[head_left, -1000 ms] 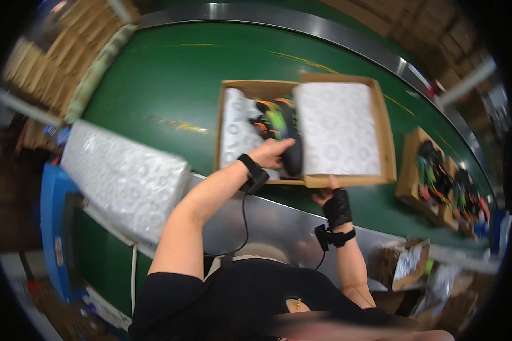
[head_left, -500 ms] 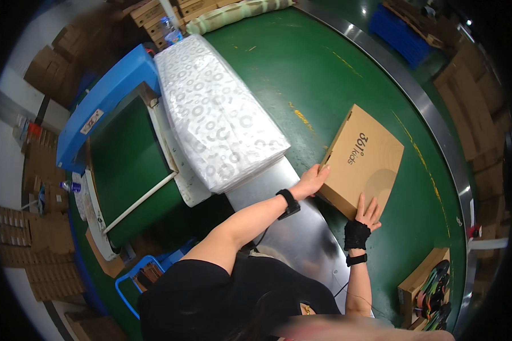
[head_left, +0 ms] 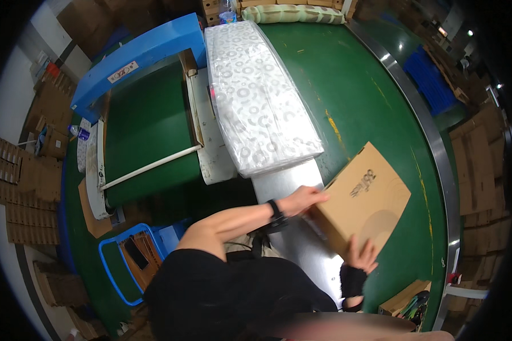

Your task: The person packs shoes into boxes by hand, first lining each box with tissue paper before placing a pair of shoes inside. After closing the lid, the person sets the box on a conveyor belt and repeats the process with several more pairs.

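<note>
A closed brown cardboard shoe box lies at an angle in front of me, its lid facing up. My left hand grips its left edge, thumb near the lid and the other fingers partly hidden. Over the near edge, the fingers of my right hand rest apart on the lid while the palm sits against the side. Whether the box touches the surface beneath is hard to tell. A steel plate runs below my left hand and forearm.
A plastic-wrapped stack of patterned white sheets stands to the left, beside a blue-framed conveyor machine. Green belt stretches beyond, with a curved metal rail at right. An open carton sits near right; a blue chair is lower left.
The view has turned, so the surroundings sit farther right and the box sits lower in it. The box has come nearer to me, with both hands still on it.
</note>
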A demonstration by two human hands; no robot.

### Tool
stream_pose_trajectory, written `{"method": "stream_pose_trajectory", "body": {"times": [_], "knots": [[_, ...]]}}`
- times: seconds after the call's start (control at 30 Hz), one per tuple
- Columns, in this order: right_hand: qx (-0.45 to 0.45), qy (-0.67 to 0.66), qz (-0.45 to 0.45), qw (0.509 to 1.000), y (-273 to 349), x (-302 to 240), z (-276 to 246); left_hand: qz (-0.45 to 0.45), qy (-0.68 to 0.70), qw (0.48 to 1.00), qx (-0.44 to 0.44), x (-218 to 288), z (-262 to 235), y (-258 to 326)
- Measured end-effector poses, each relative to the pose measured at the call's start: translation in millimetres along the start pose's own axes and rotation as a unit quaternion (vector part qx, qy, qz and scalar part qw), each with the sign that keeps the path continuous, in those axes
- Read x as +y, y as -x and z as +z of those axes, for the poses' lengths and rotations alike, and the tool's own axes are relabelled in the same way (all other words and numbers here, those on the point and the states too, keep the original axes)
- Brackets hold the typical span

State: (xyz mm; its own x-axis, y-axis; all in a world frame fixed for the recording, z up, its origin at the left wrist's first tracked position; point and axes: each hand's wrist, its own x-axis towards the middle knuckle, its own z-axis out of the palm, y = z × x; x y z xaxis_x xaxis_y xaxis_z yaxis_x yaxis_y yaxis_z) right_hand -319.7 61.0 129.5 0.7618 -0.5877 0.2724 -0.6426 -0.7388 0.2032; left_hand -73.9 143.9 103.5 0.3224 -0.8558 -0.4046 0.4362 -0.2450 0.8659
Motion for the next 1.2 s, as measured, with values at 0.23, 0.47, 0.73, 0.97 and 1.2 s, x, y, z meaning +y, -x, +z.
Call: {"method": "stream_pose_trajectory", "body": {"times": [0.23, 0.47, 0.73, 0.97, 1.2], "knots": [[-0.192, -0.523, 0.154, 0.816, 69, 18, -8, -0.048, 0.007, 0.996, -0.077, -31, -41, 71], [0.037, -0.347, 0.036, 0.936, 7, 70, 3, -0.079, -0.262, 0.953, -0.132, -50, -30, 163], [-0.160, -0.300, -0.062, 0.938, -119, 50, 58, 0.028, -0.304, 0.942, 0.138, -101, 22, 153], [-0.369, -0.296, -0.137, 0.870, -154, -11, 43, -0.063, 0.012, 0.998, 0.017, -102, 1, 169], [-0.322, -0.317, -0.120, 0.884, -134, -23, 54, -0.026, 0.135, 0.989, -0.052, -105, -1, 200]]}}
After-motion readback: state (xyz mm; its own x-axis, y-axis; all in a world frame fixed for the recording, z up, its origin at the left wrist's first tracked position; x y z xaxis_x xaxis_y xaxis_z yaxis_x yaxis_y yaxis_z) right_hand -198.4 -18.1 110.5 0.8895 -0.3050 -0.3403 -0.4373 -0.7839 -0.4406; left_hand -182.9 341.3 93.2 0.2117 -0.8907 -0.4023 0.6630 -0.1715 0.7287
